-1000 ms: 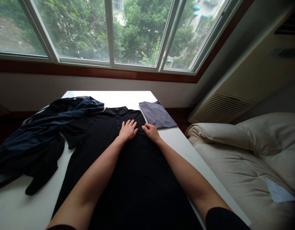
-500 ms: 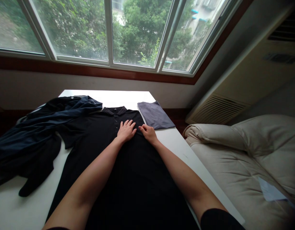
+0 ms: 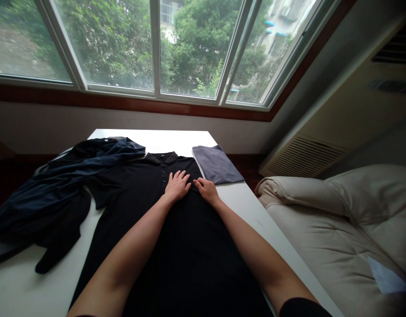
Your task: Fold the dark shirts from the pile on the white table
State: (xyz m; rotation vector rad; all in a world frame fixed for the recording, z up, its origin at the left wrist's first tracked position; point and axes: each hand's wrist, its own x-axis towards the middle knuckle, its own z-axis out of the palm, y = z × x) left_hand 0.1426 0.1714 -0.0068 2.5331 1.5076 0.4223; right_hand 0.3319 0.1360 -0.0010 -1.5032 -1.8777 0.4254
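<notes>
A black polo shirt (image 3: 189,246) lies spread on the white table (image 3: 255,215), its collar toward the window and its left-side sleeve stretched out. My left hand (image 3: 178,186) rests flat on the chest beside the buttons, fingers spread. Just to its right, my right hand (image 3: 206,190) has its fingers curled together at the shirt's right side, below the shoulder. Whatever fabric is between those fingers is too small to make out.
Dark blue and black clothes (image 3: 67,185) lie heaped on the table's left side. A folded grey cloth (image 3: 217,164) sits at the back right. Beyond the right edge stands a beige sofa (image 3: 321,233) with a pale sheet (image 3: 387,275). A window is ahead.
The whole view has shifted slightly, so things appear a little lower and further right. Both hands keep nearly the same place on the shirt.
</notes>
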